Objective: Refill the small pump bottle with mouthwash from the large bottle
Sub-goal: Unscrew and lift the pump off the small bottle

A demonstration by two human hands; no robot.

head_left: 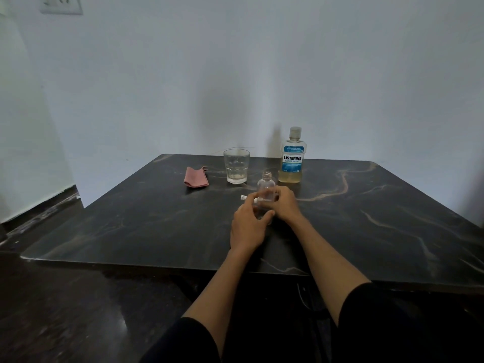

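clear small bottle (266,191) in right hand (284,204)

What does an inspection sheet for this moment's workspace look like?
Surface: dark marbled table, dry as far as visible.
Job's things: small bottle upright, neck open; white pump head beside left fingers; large mouthwash bottle capped, liquid low.
Clutter: glass tumbler, folded pink cloth.
Hands: left hand and right hand both hold the small bottle.
Cables: nothing seen.
Surroundings: pale wall, wall socket, dark floor.
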